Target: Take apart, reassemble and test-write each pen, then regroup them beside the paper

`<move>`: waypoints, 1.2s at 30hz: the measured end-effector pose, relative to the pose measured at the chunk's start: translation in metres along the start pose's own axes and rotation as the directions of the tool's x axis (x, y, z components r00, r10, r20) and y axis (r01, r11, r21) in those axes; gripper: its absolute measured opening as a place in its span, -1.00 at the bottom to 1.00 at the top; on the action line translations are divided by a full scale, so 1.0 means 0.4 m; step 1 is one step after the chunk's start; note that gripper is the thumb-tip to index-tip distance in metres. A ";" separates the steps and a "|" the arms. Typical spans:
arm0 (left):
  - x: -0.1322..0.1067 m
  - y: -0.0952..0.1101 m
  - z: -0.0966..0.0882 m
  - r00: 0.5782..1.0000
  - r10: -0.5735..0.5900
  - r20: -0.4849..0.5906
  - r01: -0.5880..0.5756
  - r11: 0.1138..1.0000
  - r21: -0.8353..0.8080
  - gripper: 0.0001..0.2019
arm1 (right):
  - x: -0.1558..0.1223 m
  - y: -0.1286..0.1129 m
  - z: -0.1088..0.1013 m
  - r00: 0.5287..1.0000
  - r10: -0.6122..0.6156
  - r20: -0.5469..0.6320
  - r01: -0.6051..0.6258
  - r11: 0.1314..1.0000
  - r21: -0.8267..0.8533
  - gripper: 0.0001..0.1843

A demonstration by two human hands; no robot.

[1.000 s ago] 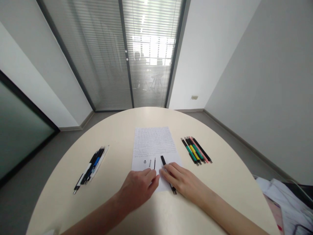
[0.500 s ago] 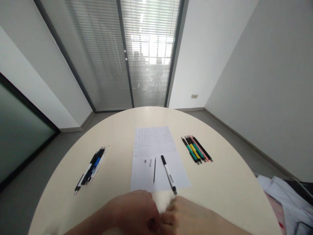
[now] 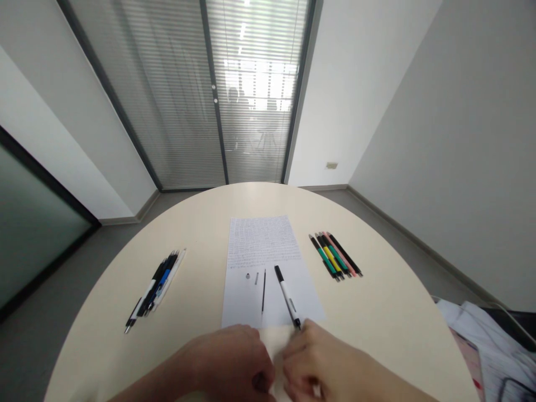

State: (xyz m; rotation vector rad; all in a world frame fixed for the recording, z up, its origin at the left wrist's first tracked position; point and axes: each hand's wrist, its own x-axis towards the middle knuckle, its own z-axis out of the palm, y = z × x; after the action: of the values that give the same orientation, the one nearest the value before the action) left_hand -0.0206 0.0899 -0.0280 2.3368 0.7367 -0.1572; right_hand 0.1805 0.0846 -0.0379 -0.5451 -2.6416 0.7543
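Both hands rest at the near edge of a round cream table (image 3: 377,312). My left hand (image 3: 228,360) is curled into a loose fist just below a sheet of paper (image 3: 268,268) with handwriting on its upper half. My right hand (image 3: 322,360) is also curled, its fingers close to the near tip of a black-and-white pen body (image 3: 287,296) lying on the sheet. A thin black refill (image 3: 263,290), a small spring (image 3: 256,277) and a tiny round part (image 3: 248,276) lie beside the pen. Whether either hand holds anything is hidden.
A bundle of black, white and blue pens (image 3: 154,287) lies at the table's left. Several coloured pens (image 3: 335,258) lie in a row at the right. Papers and clothing (image 3: 489,346) sit lower right. Glass doors with blinds (image 3: 218,95) stand behind the table.
A second ago both hands lay on the paper's lower part, the right one over the pen. They pulled back toward me and curled up, leaving the pen body uncovered on the sheet.
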 end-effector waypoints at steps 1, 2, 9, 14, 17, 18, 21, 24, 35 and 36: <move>-0.001 0.001 -0.002 1.000 -0.012 0.001 0.012 1.000 -0.015 -0.86 | 0.004 0.010 -0.011 0.984 0.110 -0.139 -0.105 0.994 0.044 -0.56; -0.001 0.001 -0.005 1.000 -0.023 0.006 0.023 0.999 -0.028 -0.84 | 0.009 0.025 -0.019 0.925 0.243 -0.292 -0.233 0.970 0.071 -0.55; -0.002 0.008 -0.010 1.000 -0.030 0.008 0.030 0.998 -0.058 -0.78 | 0.039 0.124 -0.017 0.633 0.624 -0.458 -0.698 0.716 0.013 -0.60; -0.003 0.008 -0.008 0.999 -0.053 -0.014 0.051 0.996 -0.079 -0.79 | 0.056 0.116 0.002 0.607 0.666 -0.433 -0.778 0.610 -0.151 -0.58; -0.005 0.009 -0.007 0.999 -0.044 -0.001 0.044 0.997 -0.066 -0.79 | 0.060 0.111 0.006 0.605 0.663 -0.440 -0.780 0.606 -0.159 -0.60; -0.005 0.009 -0.007 0.999 -0.034 0.002 0.034 0.997 -0.064 -0.79 | 0.060 0.110 0.007 0.611 0.650 -0.451 -0.767 0.627 -0.135 -0.59; -0.002 0.010 -0.010 0.997 -0.067 -0.035 0.062 0.990 -0.129 -0.76 | 0.055 0.107 0.005 0.637 0.583 -0.505 -0.665 0.747 0.024 -0.61; 0.011 0.002 -0.019 0.935 -0.266 -0.235 0.217 0.952 -0.215 -0.65 | 0.047 0.100 0.003 0.626 0.510 -0.589 -0.526 0.835 0.164 -0.66; 0.067 -0.052 0.027 0.651 -0.240 -0.720 0.518 0.834 0.190 -0.86 | 0.028 0.081 -0.001 0.652 0.399 -0.645 -0.396 0.904 0.159 -0.74; 0.070 -0.050 0.032 0.649 -0.233 -0.724 0.520 0.831 0.199 -0.88 | 0.029 0.078 -0.003 0.660 0.383 -0.647 -0.391 0.910 0.140 -0.74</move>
State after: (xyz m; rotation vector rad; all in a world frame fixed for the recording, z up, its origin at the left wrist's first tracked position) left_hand -0.0072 0.1073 -0.0576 2.5760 1.7233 0.4463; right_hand 0.1793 0.1149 -0.0519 -1.1672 -1.8688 0.5117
